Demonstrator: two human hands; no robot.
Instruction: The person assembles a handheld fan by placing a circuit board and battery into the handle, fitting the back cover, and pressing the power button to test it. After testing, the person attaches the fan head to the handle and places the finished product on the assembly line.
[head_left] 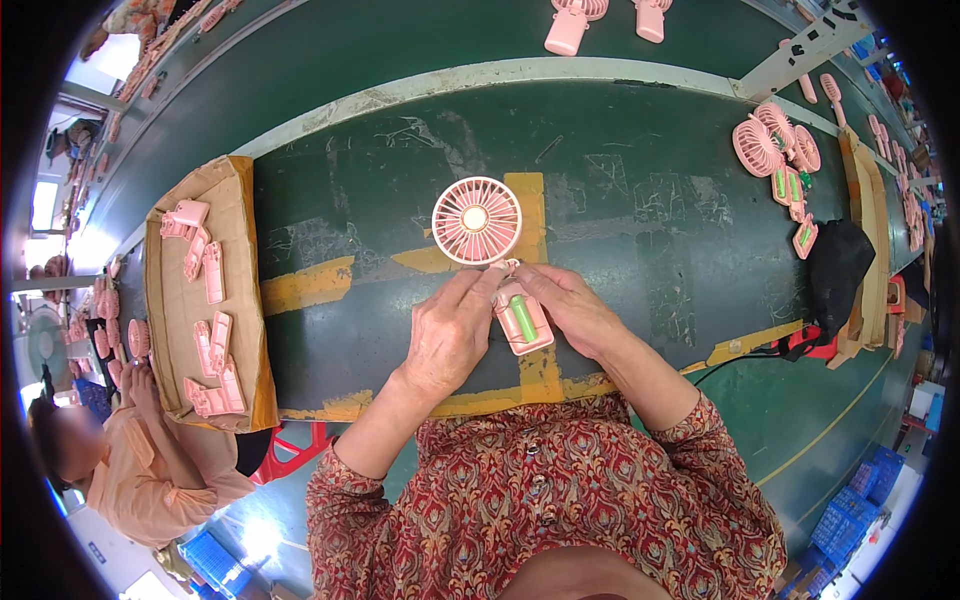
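A pink handheld fan lies in front of me, its round grille (450, 205) pointing away from me. The fan's handle casing (541, 341) is uncovered toward me and shows a green battery cell (523, 318) inside. My left hand (445, 330) is closed, fingertips pinching the fan at its neck, between grille and handle. Closed at the same neck from the other side, my right hand (572, 310) has its thumb and fingers along the top edge of the handle. The small parts under my fingertips are mostly hidden.
On the left stands a cardboard tray (262, 350) of pink handle covers (213, 273). At the far right lie several pink fans (757, 147) with green cells, beside a black cloth bag (838, 268). More fans (567, 32) lie beyond the pale rail (440, 85). A co-worker (150, 470) sits at left.
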